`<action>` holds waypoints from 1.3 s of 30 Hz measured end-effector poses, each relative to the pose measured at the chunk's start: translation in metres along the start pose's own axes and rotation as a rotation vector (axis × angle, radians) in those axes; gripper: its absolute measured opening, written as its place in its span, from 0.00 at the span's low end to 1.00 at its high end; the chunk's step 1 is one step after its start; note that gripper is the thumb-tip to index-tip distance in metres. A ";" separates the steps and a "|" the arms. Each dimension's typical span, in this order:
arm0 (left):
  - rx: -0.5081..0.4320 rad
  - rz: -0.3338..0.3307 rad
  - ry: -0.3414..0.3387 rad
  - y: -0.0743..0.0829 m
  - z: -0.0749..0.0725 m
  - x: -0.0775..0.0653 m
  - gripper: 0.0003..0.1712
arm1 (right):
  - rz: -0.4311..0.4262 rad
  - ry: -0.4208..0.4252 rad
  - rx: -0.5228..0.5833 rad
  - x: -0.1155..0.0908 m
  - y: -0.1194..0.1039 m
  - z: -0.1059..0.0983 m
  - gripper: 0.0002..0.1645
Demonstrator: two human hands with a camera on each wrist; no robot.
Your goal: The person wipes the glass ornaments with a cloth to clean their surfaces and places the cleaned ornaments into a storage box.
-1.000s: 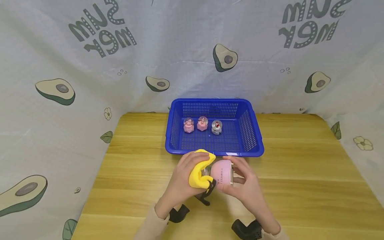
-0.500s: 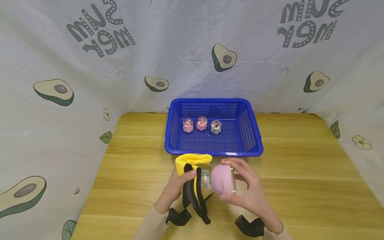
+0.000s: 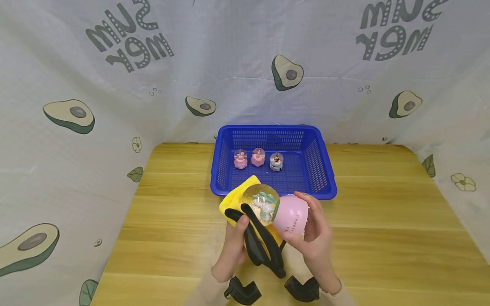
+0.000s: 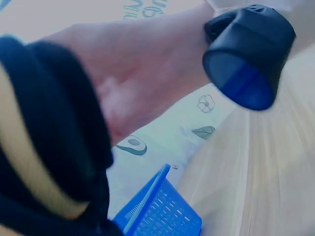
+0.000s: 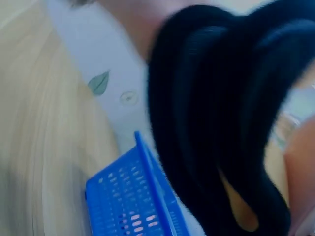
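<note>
A large snow globe (image 3: 292, 214) with a pink base lies tilted on its side between the two hands in the head view. Its clear ball points left, showing green and white figures and glitter inside. My right hand (image 3: 318, 240) grips the pink base. In my left hand (image 3: 231, 248) is a yellow cloth (image 3: 235, 197) with black edging, the thumb pressed over its folds; the cloth lies behind and around the left side of the ball. Black folds of this cloth (image 4: 74, 103) fill the left of the left wrist view, and its dark edging (image 5: 192, 108) covers much of the right wrist view.
Just beyond the hands stands a blue plastic basket (image 3: 331, 187) on the wooden table (image 3: 383, 221). Inside are two small pink snow globes (image 3: 240, 160) and a white one (image 3: 276, 163). A printed curtain (image 3: 245, 51) hangs behind the table. Black mounts (image 3: 245, 293) sit at both wrists.
The snow globe has turned so its ball faces up more and shows more fully. The left hand has shifted the cloth, which wrapped the ball earlier and now leaves its front bare.
</note>
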State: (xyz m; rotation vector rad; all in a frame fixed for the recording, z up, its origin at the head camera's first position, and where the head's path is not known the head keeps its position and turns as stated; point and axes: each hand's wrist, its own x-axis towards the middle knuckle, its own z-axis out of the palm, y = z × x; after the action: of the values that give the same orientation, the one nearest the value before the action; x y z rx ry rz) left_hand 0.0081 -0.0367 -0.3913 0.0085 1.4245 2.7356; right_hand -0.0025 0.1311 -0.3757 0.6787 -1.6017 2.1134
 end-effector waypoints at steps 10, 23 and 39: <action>0.412 0.490 0.027 -0.005 0.012 0.005 0.55 | -0.133 0.070 -0.327 -0.006 0.002 0.016 0.47; 0.926 1.057 -0.270 0.026 -0.011 0.028 0.36 | 0.325 -0.001 -0.239 0.005 -0.031 0.006 0.41; 0.899 0.570 -0.560 0.052 -0.013 0.033 0.44 | 0.161 -0.263 -0.476 0.010 -0.036 -0.010 0.49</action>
State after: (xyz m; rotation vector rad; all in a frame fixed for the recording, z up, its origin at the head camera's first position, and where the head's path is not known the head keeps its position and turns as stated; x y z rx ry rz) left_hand -0.0275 -0.0755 -0.3565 1.2430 2.4986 1.8149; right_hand 0.0093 0.1507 -0.3439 0.6987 -2.2660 1.6877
